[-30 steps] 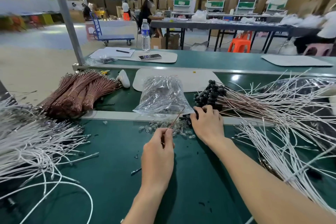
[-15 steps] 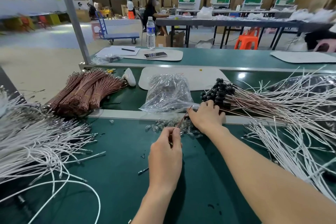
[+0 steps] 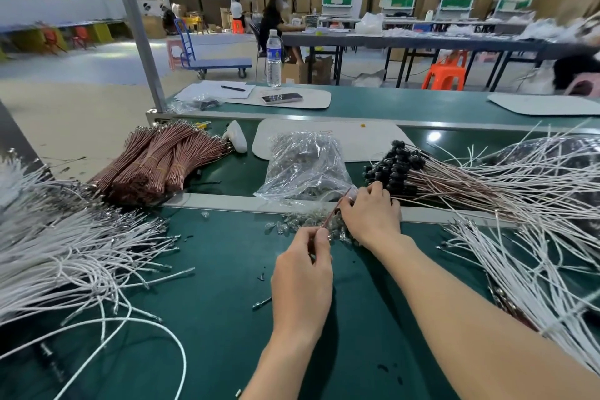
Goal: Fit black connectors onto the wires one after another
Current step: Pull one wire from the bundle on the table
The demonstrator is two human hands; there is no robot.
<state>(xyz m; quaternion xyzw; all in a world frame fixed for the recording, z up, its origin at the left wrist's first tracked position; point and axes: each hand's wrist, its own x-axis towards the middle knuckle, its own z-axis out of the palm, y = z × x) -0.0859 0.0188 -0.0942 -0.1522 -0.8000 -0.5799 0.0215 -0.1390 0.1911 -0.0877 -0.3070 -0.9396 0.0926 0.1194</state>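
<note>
The thin reddish-brown wire (image 3: 331,217) slants the same way as half a second ago, low over the green table mat (image 3: 211,318) in front of the person. A second ago the right hand (image 3: 370,214) lay flatter over the heap of small clear plastic parts (image 3: 300,221). Now its curled fingers meet the wire's upper end, and whether a connector sits between them is probably hidden by the knuckles. The left hand (image 3: 302,279) keeps its pinch on the wire's lower end, thumb against forefinger and the other fingers folded.

The wire is straight and bare along its visible length. Just behind the right hand lies a bundle of the same wires already capped with round black connectors (image 3: 394,166). The crumpled clear plastic bag (image 3: 305,166) rests beside them, its mouth toward the hands. Tied bundles of brown wires (image 3: 156,166) lie further left. Loose white wires spread at the left (image 3: 65,253) and right (image 3: 535,253) edges.
</note>
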